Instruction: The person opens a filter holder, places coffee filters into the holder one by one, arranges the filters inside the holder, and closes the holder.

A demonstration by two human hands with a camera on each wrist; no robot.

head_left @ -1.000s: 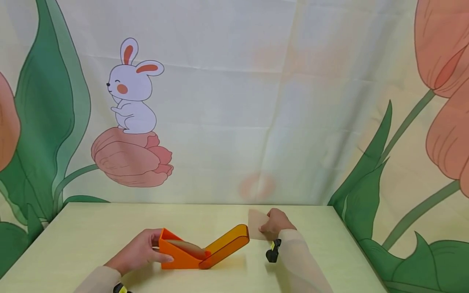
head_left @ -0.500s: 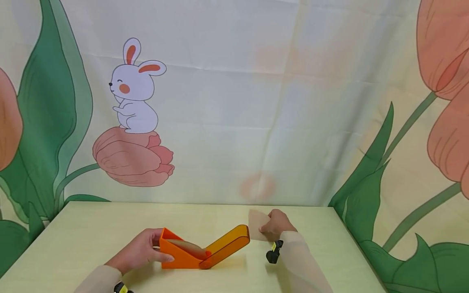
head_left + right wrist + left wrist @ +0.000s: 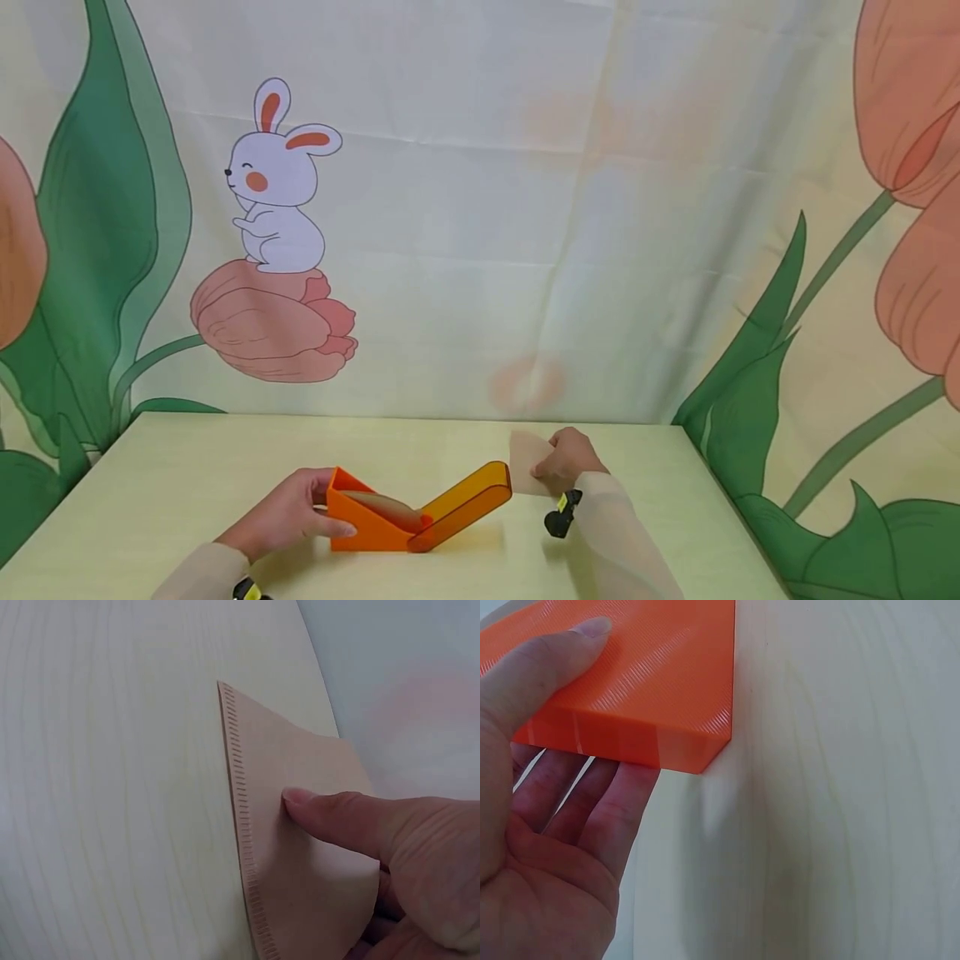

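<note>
An orange plastic holder stands on the table, its amber see-through lid swung out to the right. Brown paper coffee filters lie inside it. My left hand grips the holder's left end, thumb on the near side and fingers behind, as the left wrist view shows on the orange wall. To the right of the lid, my right hand pinches a single brown coffee filter. In the right wrist view the thumb lies flat on this filter, whose crimped seam faces left; the other fingers are behind it.
The pale wood-grain table runs back to a fabric backdrop printed with a rabbit and tulips. A black wrist camera sits by the right sleeve, another at the left cuff.
</note>
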